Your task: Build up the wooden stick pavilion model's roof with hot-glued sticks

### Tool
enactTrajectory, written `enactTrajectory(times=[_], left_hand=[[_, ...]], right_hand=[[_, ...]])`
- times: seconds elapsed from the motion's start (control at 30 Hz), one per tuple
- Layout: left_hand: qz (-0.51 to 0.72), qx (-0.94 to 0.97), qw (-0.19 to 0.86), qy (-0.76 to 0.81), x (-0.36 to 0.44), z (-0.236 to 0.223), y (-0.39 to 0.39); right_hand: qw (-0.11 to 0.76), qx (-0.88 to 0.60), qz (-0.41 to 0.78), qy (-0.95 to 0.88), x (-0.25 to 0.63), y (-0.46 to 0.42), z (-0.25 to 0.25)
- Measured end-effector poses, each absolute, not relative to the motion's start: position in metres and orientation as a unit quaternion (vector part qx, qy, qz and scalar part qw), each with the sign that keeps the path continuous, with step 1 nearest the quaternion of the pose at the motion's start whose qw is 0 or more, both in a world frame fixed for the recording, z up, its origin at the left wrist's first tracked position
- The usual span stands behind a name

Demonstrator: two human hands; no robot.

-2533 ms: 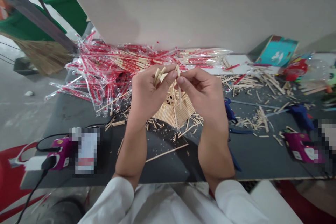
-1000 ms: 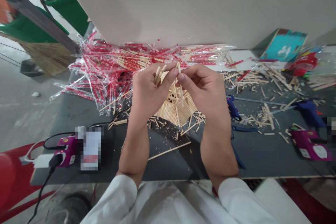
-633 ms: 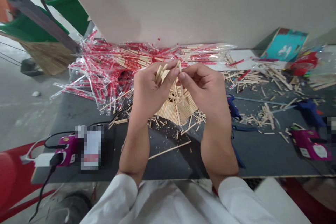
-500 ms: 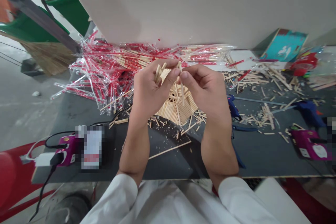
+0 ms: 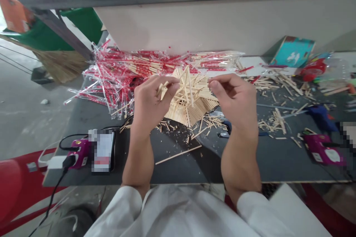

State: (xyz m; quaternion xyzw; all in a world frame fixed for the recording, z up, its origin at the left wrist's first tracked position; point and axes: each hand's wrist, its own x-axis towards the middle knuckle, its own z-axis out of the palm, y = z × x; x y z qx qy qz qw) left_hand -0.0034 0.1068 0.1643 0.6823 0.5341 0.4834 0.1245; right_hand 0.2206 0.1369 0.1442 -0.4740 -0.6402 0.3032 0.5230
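Note:
A roof-like model of pale wooden sticks [image 5: 182, 114] stands on the dark table between my hands, with an upright triangular frame of sticks [image 5: 191, 90] at its middle. My left hand [image 5: 147, 105] is curled around several short wooden sticks [image 5: 162, 89], their ends showing above the palm. Its thumb and fingertips are close to the left side of the triangular frame. On the right of the model, my right hand [image 5: 239, 98] is closed, thumb against forefinger. What lies in that pinch, if anything, I cannot make out.
Red-and-clear wrapped chopsticks [image 5: 111, 81] are heaped at the back left. Cut stick pieces [image 5: 278, 120] litter the table, and one long stick [image 5: 178, 154] lies in front. A phone [image 5: 103, 152], purple power blocks [image 5: 80, 153] and a blue glue gun [image 5: 322, 116] lie around.
My hands, which met over the model's middle, have moved apart, the right one farther to the right. The triangular frame now stands uncovered. The sticks stay in my left hand.

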Motion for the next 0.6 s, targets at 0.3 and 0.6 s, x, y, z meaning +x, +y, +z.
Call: enactTrajectory(times=[0.3,0.6], left_hand=[[0.288,0.786,0.113,0.534,-0.004,0.150,0.101],[0.297,0.799,0.130,0.507,0.004,0.147,0.108]], right_hand=[[0.333,-0.436,0.442,-0.709,0.217,0.132,0.141],[0.354,-0.422,0.466,-0.693,0.214,0.134,0.141]])
